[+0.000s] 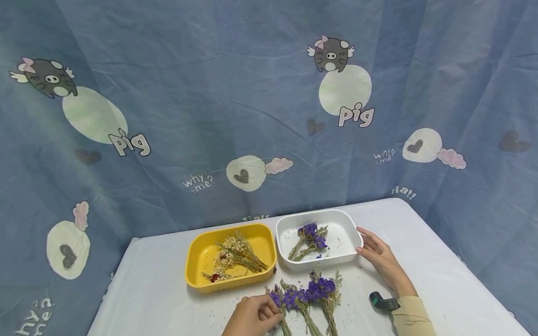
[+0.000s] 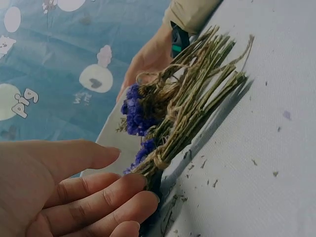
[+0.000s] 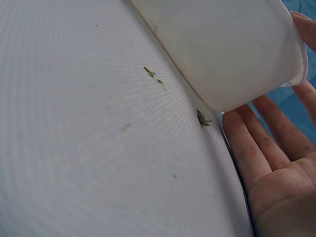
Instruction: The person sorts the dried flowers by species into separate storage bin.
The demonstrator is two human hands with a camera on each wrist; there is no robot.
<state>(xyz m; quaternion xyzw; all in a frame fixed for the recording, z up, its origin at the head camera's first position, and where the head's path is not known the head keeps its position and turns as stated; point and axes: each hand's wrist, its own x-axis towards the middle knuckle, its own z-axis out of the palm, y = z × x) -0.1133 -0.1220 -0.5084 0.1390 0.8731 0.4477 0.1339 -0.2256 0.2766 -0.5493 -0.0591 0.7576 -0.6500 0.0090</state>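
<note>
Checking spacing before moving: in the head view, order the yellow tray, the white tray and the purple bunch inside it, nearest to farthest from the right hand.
1. White tray: touching the right hand.
2. Purple bunch: inside that tray, toward its left.
3. Yellow tray: farthest left.

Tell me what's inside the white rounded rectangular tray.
A green-stemmed bunch of dried purple flowers lies in the white tray, with small loose bits beside it. The part of the tray under the bunch is covered; anything there can't be seen.
</note>
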